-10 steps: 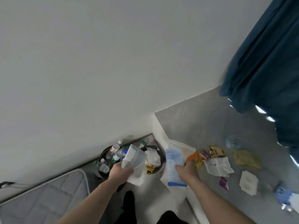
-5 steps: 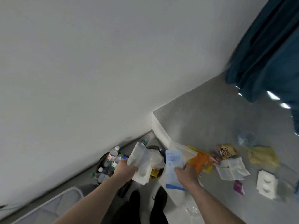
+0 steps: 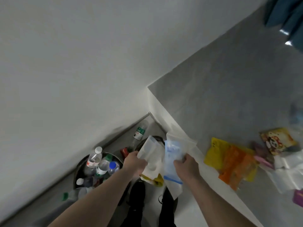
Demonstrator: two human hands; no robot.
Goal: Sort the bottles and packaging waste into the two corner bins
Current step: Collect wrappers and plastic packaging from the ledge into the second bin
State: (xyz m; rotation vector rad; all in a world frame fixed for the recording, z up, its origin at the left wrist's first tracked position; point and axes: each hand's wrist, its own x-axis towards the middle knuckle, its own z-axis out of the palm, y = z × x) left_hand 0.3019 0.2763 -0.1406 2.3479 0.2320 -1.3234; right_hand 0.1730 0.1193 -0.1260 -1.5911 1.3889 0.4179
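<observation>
Both hands have carried their packaging further over the corner since a second ago, and the view has swung so that the grey padded mat seen then at the lower left is gone; the left hand [image 3: 135, 163] is closed on a white flat paper bag [image 3: 151, 154], gripping it by its left edge, and the right hand [image 3: 186, 164] is closed on a pale blue translucent plastic pouch with a darker blue strip [image 3: 173, 158] near its lower end; the two pieces hang side by side, touching or nearly so, above the dark round bin [image 3: 155, 138] that shows only as a rim behind them; yellow crumpled wrapping [image 3: 158, 180] peeks out beneath the white bag; just to the left stands a second round dark bin [image 3: 80, 166] crowded with clear plastic bottles [image 3: 94, 158], white, blue and green caps among them; another clear bottle with a green label [image 3: 139, 132] lies on the floor by the wall's skirting, behind the bins; to the right runs a grey raised surface [image 3: 229, 95] with a white edge, and on it, well apart from the hands, lie a yellow plastic bag [image 3: 213, 153], an orange crinkled wrapper [image 3: 236, 167], a snack packet printed with a cartoon panda [image 3: 277, 141] and some clear plastic sleeves [image 3: 288, 174]; dark blue curtain cloth [image 3: 288, 15] hangs at the upper right; below the arms, dark shoes [image 3: 137, 194] stand on the pale floor.
</observation>
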